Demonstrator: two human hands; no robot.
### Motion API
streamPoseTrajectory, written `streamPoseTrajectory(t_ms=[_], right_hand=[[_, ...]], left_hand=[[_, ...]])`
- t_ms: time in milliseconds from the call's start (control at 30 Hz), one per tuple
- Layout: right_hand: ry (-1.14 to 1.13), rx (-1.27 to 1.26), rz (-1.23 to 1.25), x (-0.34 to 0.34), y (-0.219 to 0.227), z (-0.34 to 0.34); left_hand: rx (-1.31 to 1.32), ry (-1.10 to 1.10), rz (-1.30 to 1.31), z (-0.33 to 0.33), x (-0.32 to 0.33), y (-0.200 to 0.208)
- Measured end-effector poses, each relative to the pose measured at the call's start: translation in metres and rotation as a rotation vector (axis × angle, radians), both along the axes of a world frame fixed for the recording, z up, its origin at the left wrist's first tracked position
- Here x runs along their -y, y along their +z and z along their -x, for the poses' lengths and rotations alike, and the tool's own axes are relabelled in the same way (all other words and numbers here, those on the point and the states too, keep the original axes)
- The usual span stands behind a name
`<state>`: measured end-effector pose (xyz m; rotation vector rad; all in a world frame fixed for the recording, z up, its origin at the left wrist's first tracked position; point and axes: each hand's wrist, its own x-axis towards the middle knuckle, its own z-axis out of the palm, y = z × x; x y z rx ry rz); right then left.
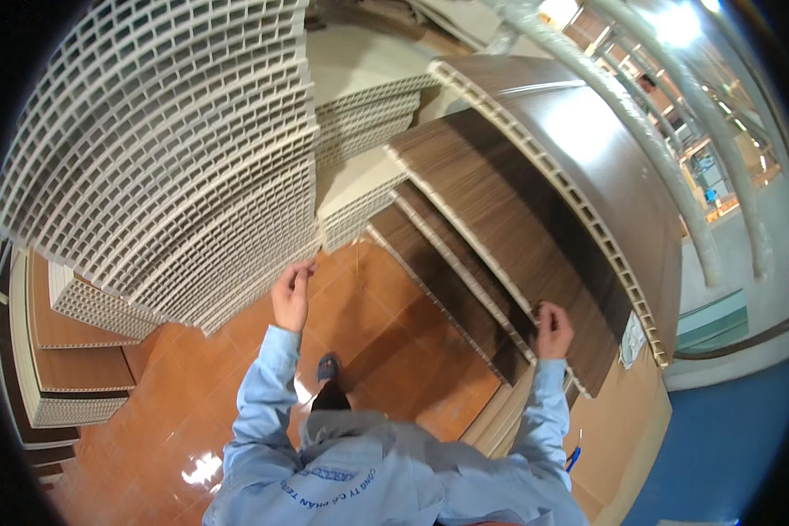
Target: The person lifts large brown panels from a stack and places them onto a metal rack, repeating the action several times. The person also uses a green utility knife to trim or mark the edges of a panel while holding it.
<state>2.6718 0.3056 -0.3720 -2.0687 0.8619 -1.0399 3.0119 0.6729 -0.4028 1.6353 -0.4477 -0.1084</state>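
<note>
My left hand is raised over the tiled floor, beside the lower corner of a tall stack of white hollow-core panels. Its fingers are loosely bent, with a gap to the thumb and nothing visible between them. On the other side, my right hand is over the near edge of a brown wood-grain panel, fingers curled together. A small dark spot shows at those fingertips; whether they grip the panel edge or something small is unclear. Narrower brown panels lie beneath, their pale edges stepped.
A larger glossy brown panel with an open-celled edge rests behind. More white panels are stacked at the back. Brown-faced panels stand at left. A blue-handled tool lies on a tan board at right. Wrapped pipes run behind.
</note>
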Motion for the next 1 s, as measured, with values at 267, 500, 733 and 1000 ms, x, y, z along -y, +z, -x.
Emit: streamPoseTrajectory(t_ms=[267,500,733,1000], right_hand=[[-0.265,0.028,-0.076,0.090,-0.012,-0.054],[-0.302,0.068,0.040,0.160,-0.033,-0.181],[-0.561,0.072,0.026,0.285,-0.074,-0.253],[-0.801,-0.107,0.079,0.353,-0.112,-0.258]], left_hand=[[0.051,-0.280,0.010,-0.170,0.153,-0.009],[0.004,-0.572,0.100,-0.306,0.406,-0.026],[-0.381,-0.653,-0.158,-0.413,0.592,-0.015],[-0.577,-0.467,-0.120,-0.559,0.833,-0.066]])
